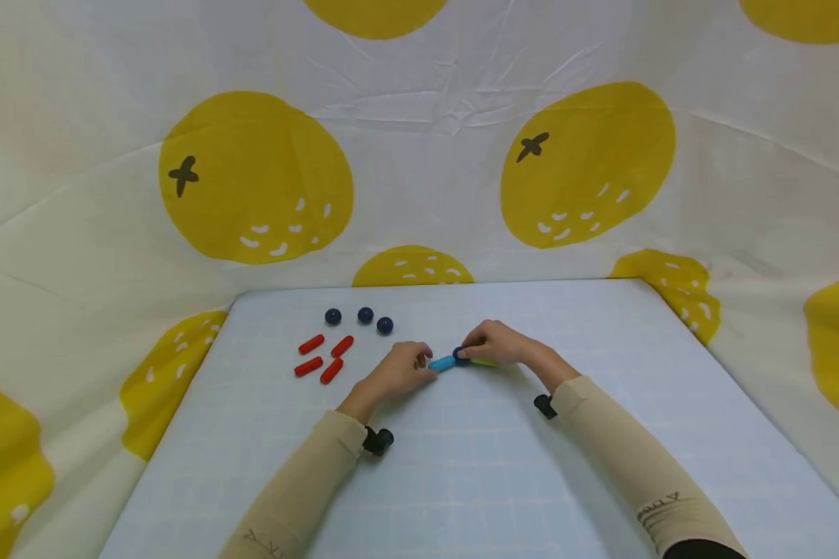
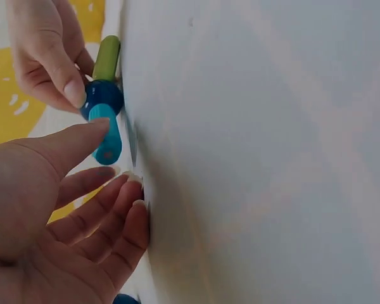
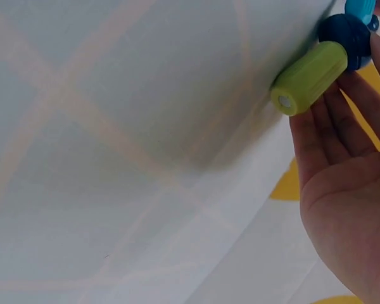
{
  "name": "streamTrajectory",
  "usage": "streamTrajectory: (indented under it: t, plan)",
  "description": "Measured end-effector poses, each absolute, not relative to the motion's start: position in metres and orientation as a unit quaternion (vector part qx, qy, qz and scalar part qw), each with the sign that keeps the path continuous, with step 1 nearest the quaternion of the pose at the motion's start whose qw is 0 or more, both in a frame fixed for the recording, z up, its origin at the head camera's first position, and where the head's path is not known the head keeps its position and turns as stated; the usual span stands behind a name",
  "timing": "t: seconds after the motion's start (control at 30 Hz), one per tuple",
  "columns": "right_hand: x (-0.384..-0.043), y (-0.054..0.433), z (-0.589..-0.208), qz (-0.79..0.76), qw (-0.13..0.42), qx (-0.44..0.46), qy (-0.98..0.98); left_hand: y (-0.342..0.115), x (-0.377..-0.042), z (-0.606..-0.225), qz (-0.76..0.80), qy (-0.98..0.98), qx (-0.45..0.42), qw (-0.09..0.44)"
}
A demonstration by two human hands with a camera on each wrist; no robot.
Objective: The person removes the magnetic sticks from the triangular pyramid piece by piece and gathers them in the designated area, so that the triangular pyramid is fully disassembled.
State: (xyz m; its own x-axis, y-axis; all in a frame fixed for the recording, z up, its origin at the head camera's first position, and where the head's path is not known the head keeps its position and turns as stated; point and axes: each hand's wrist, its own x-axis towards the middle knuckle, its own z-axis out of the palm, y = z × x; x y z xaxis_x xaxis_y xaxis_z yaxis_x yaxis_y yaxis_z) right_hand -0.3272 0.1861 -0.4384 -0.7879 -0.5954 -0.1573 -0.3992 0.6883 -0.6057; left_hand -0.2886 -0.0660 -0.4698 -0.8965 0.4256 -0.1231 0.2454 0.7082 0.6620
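Observation:
A light blue rod (image 1: 441, 363), a dark blue ball (image 1: 459, 356) and a lime green rod (image 1: 485, 362) form a joined row on the table. My right hand (image 1: 498, 342) pinches the ball between thumb and fingers; in the right wrist view the green rod (image 3: 310, 77) points out past the fingers, a small silvery disc in its end. At the free end of the blue rod is my left hand (image 1: 402, 368). Seen from the left wrist, its thumb overlaps the blue rod (image 2: 107, 145), while the other fingers bend loosely below, apart from it.
Several red rods (image 1: 308, 366) lie on the white table (image 1: 447, 481) to the left of my left hand. Behind them are three loose dark blue balls (image 1: 366, 315). A cloth with yellow fruit prints (image 1: 419, 186) hangs beyond the table's far edge.

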Motion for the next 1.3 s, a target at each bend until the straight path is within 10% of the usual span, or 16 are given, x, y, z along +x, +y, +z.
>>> streamTrajectory:
  t: [0.73, 1.3]
  plan:
    - [-0.327, 0.177, -0.440, -0.283, 0.159, -0.278, 0.904, -0.059, -0.286, -0.468, 0.313, 0.936, 0.142, 0.073]
    - [-0.324, 0.184, -0.440, -0.280, 0.166, -0.259, 0.910, -0.136, -0.247, -0.468, 0.291, 0.955, 0.045, 0.020]
